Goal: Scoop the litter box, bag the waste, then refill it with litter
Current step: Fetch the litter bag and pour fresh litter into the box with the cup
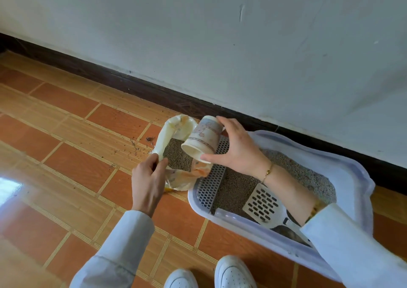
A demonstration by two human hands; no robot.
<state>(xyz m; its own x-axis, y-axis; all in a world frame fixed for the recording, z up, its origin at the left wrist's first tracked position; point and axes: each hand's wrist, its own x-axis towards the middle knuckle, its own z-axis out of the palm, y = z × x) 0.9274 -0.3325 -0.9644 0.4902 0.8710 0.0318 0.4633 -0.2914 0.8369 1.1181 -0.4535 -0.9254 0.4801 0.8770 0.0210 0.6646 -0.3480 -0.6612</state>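
My left hand [148,178] pinches the crinkled litter bag [176,155] open on the tiled floor [72,162]; my right hand [239,149] grips a tilted paper cup [203,139] over its granular fill, beside the translucent litter box [343,166], where the slotted scoop [263,206] lies.

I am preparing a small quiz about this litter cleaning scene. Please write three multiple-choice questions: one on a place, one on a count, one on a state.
1. Where does the slotted scoop lie?
A. on the floor tiles
B. inside the litter box
C. inside the bag

2. How many white shoes are visible?
A. one
B. two
C. three

3. How is the cup in the right hand held?
A. upright
B. upside down on the floor
C. tipped, mouth toward the open bag

Answers: 1 B, the scoop rests on the litter in the box. 2 B, two toes show at the bottom edge. 3 C, its rim faces the litter in the bag, which the left hand holds open.
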